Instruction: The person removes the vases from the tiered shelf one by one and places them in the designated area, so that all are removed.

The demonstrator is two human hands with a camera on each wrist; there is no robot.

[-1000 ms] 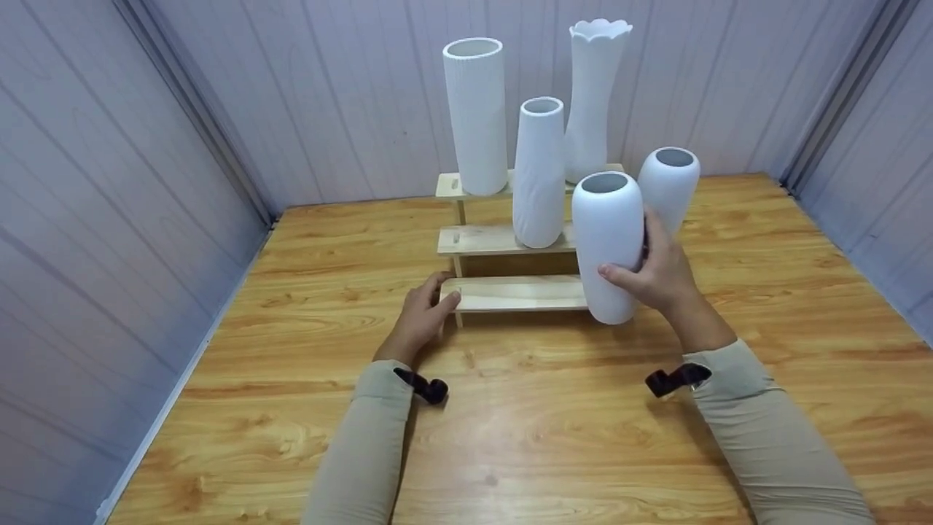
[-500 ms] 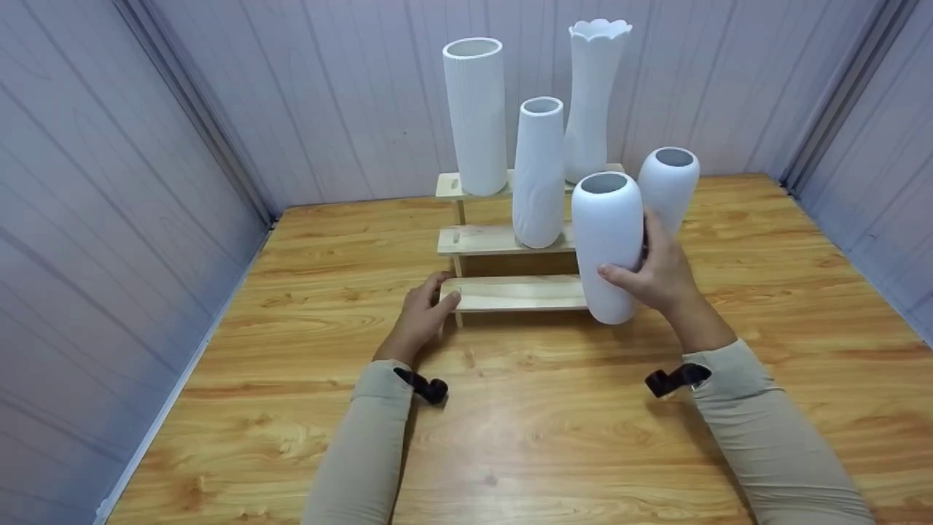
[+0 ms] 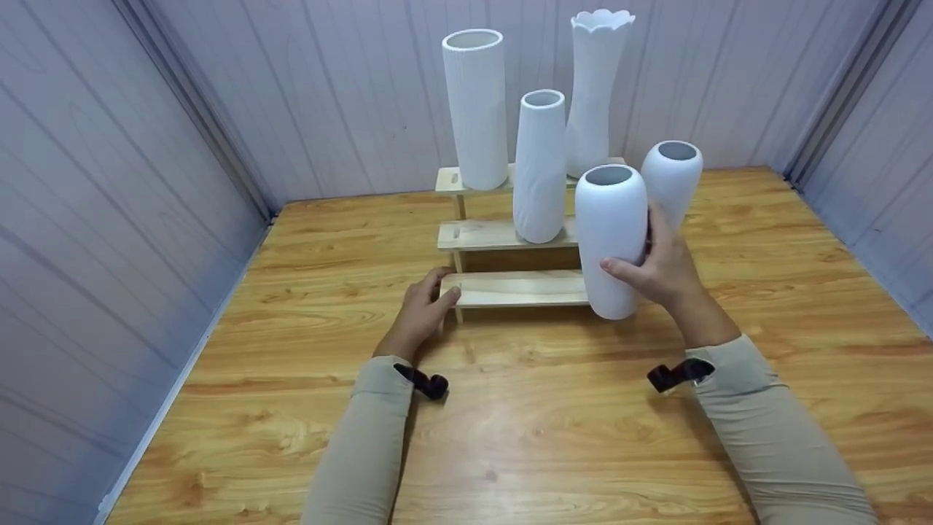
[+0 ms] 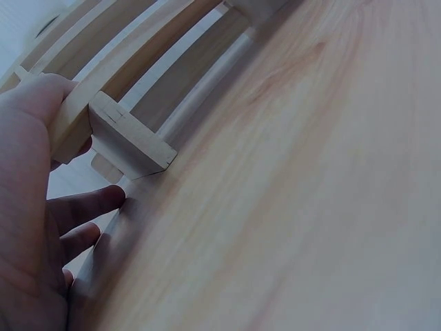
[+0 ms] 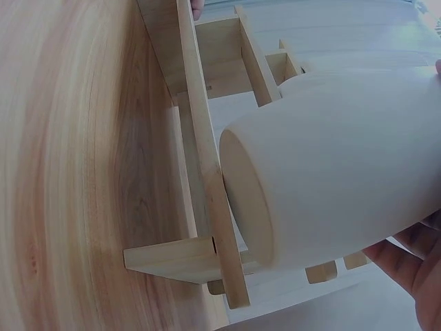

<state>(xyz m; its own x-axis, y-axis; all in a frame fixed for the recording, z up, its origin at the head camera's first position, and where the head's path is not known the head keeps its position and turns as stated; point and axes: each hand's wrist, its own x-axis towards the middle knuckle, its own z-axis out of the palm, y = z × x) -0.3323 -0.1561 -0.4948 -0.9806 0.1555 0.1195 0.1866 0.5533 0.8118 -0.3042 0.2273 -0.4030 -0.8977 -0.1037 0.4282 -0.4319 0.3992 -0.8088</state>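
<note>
Okay, my right hand (image 3: 662, 270) curls round a white vase (image 3: 611, 226), tilted at the right end of the bottom shelf (image 3: 521, 288); base contact unclear. My left hand (image 3: 423, 310) pinches that shelf's left end. Above: 1 slim vase (image 3: 539, 175) on the middle shelf (image 3: 481, 234), 2 tall vases (image 3: 477, 117) on the top shelf (image 3: 447, 179). 1 rounded vase (image 3: 673, 182) beyond my right hand, base hidden.

A smooth white vase (image 3: 606, 226), round-shouldered, open-mouthed and narrowing toward its base, is held mouth up at the lower right end of a pale wooden three-tier stand (image 3: 517, 289), which stands upright on the worktop (image 3: 525, 423).
</note>
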